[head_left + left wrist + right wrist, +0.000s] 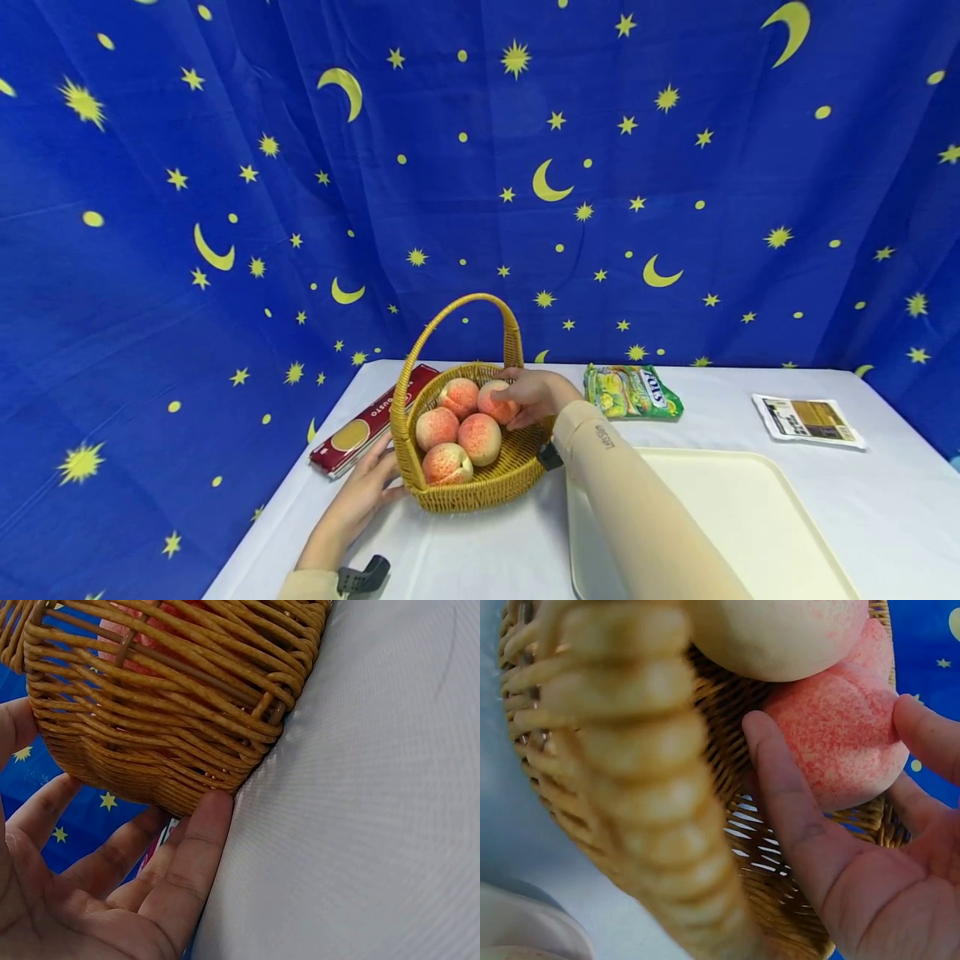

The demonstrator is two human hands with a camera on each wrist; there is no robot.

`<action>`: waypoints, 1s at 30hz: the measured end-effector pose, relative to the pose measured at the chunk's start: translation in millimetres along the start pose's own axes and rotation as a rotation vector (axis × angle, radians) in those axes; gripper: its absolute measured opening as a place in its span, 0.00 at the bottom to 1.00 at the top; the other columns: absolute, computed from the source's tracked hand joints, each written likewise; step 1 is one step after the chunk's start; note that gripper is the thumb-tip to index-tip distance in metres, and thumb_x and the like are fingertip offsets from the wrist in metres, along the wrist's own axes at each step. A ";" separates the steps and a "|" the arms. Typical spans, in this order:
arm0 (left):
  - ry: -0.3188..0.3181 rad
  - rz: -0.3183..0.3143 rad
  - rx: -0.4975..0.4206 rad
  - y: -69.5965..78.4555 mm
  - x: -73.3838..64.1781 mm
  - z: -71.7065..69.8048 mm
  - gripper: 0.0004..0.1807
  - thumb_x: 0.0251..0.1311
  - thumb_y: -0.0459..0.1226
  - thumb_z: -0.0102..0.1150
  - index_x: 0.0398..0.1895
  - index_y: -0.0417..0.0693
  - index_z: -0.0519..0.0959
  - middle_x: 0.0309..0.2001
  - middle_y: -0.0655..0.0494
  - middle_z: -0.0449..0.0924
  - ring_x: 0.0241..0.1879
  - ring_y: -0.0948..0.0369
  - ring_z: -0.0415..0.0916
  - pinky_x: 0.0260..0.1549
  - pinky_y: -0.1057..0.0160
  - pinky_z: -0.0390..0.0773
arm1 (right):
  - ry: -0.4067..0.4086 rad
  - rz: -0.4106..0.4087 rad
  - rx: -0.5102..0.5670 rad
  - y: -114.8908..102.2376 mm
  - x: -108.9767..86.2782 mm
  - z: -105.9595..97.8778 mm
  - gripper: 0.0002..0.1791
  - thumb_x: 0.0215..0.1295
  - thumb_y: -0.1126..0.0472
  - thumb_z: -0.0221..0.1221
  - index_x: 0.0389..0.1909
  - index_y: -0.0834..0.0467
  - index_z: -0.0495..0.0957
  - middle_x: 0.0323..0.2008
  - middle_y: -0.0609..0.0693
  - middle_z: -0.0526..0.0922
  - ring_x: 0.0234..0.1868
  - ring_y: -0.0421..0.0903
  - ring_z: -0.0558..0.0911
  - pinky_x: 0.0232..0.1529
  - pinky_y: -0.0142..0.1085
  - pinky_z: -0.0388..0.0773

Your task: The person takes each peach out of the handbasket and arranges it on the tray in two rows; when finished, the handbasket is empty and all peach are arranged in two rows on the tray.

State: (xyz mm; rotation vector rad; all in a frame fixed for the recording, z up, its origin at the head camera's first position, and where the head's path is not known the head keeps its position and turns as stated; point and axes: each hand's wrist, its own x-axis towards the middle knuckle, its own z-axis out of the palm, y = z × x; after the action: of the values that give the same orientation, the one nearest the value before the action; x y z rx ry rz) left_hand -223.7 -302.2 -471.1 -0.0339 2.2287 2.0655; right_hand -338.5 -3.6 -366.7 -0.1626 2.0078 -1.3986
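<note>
Cloth (450, 167), blue with yellow moons and stars, hangs at the far side and at the left, and it is the largest thing that I see through my cameras. In front of it I have the table (465, 554), which is white. On its near right part lies the tray (720, 492), pale and flat, and the right sleeve (637, 500) passes above its left side. The basket (487, 497), woven and yellow-brown, stands on the table to the left of the tray, with its handle (480, 297) rising above it. To the left of the basket I find the red pack (356, 437), placed on a slant and partly hidden by the handle. On the far right of the basket lies the green bag (633, 392), and more to the right, the white pack (810, 421) with a brown label.

The left hand (365, 492) is at the near left side of the basket. Its fingers are wide and rather straight; in my left wrist view, fingertips (210, 817) touch the low part of the basket. The right hand (540, 396) reaches inside, with thumb and fingers pinching one peach (844, 742) at the far right of the group. Whether this peach is lifted, I cannot tell. In total I count five peaches (437, 428), pink and cream, all within the basket.
</note>
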 end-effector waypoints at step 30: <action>0.051 -0.001 0.019 1.4 -2.1 3.7 0.38 0.81 0.45 0.53 0.88 0.51 0.53 0.76 0.33 0.68 0.70 0.41 0.76 0.63 0.40 0.85 | 0.000 -0.164 -0.103 -9.8 -13.9 -21.9 0.33 0.84 0.59 0.53 0.85 0.53 0.57 0.68 0.68 0.74 0.46 0.56 0.88 0.52 0.43 0.91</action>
State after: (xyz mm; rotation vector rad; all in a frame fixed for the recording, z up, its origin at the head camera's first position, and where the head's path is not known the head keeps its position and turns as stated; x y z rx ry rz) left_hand -221.5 -298.5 -469.8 -0.0873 2.2765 2.0654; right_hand -343.4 15.8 -347.5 -0.3799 2.1067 -1.3942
